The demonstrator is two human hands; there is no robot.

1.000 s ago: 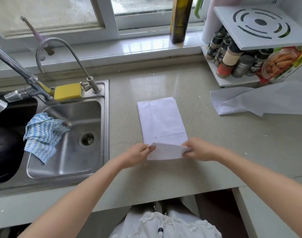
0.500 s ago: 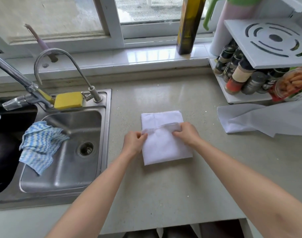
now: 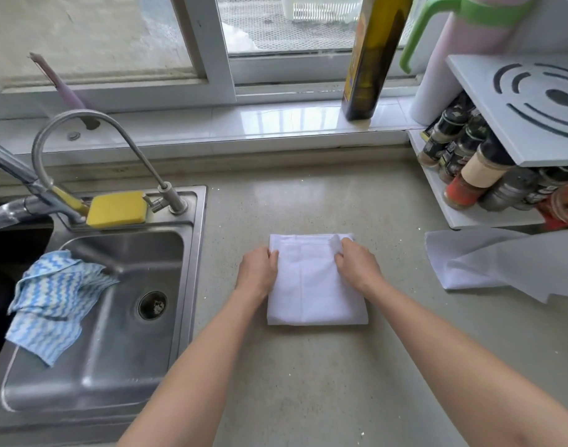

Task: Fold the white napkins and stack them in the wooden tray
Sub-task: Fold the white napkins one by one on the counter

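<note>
A pale, speckled stone countertop [image 3: 308, 382] fills most of the view, running back to a white tiled window sill [image 3: 244, 121] under a sliding window. Set into the counter on the left is a stainless steel sink [image 3: 115, 350] with a round drain, and a blue-and-white zigzag cloth [image 3: 50, 301] is draped over its left edge. A curved tap [image 3: 82, 124] arches over the sink's back rim, where a yellow sponge [image 3: 116, 209] sits.

On the right, a white spice rack [image 3: 518, 117] holds a row of tilted jars, and a tall dark-green oil bottle [image 3: 373, 56] stands upright on the sill just to its left. In front of the rack lies a loose, unfolded white napkin [image 3: 502, 262], rumpled and running out of frame.

In the middle of the counter, well apart from that loose one, a second white napkin [image 3: 315, 285] lies folded into a near-square. Two bare forearms reach in from the bottom of the view. The left hand [image 3: 258, 269] grips the napkin's left edge near the far corner, fingers curled onto the cloth. The right hand [image 3: 357, 266] pinches the fabric near the far right corner — the cloth is bunched into a small ridge under its fingers. Both hands rest on the far half of the napkin; the near half lies flat.
</note>
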